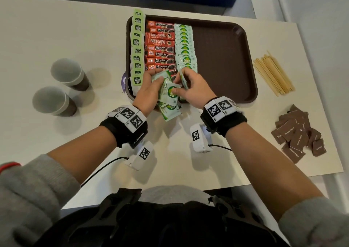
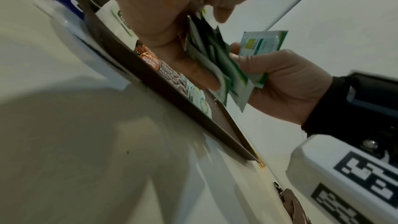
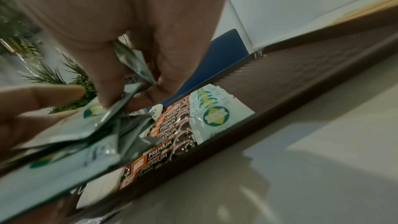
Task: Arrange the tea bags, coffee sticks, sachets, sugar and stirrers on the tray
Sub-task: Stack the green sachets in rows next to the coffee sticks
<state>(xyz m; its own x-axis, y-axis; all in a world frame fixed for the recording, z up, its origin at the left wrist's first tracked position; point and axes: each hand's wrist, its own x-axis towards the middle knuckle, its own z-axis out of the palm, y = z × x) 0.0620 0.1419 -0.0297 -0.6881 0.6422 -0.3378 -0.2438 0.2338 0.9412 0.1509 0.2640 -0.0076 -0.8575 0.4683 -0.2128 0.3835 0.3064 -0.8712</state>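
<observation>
A brown tray (image 1: 226, 57) holds a column of green tea bags (image 1: 137, 48), red coffee sticks (image 1: 160, 46) and overlapping green-white Coco sachets (image 1: 185, 46). Over the tray's near edge my left hand (image 1: 151, 84) grips a fanned bunch of the same sachets (image 1: 169, 93). My right hand (image 1: 186, 85) pinches a single sachet (image 1: 183, 81) beside the bunch. In the left wrist view that single sachet (image 2: 262, 43) stands upright in the right hand (image 2: 286, 83). Wooden stirrers (image 1: 273, 74) and brown sugar packets (image 1: 298, 135) lie on the table right of the tray.
Two paper cups (image 1: 69, 73) (image 1: 52, 101) stand on the white table left of the tray. A dark blue round object (image 1: 124, 81) peeks out under the tray's left rim. The tray's right half (image 1: 222, 44) is bare. The table's edge runs close to the sugar packets.
</observation>
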